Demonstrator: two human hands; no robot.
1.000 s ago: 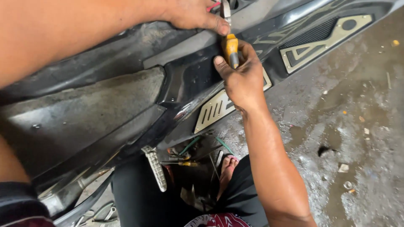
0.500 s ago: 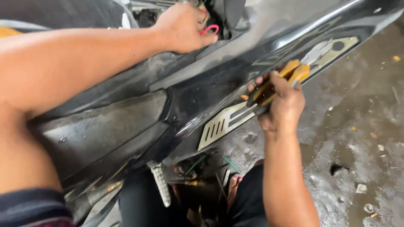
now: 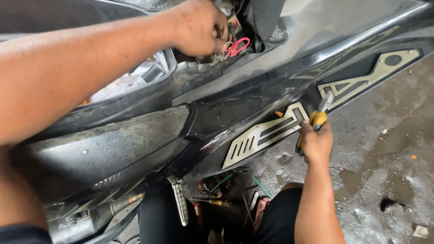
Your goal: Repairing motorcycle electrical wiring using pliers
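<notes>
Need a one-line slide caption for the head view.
Left hand in scooter wiring; right hand holds yellow-handled pliers.

A wet, stained grey concrete floor (image 3: 389, 171) lies to the right, scattered with small debris (image 3: 420, 231) and dark patches.

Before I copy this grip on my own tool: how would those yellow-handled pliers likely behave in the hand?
The pliers look rigid: metal jaws, so probably heavy for their size. The yellow sleeves seem rubbery and should grip well, though the wet, grimy floor hints at greasy, slippery surfaces. The right hand holds them low on the handles, so they may feel nose-heavy.
</notes>
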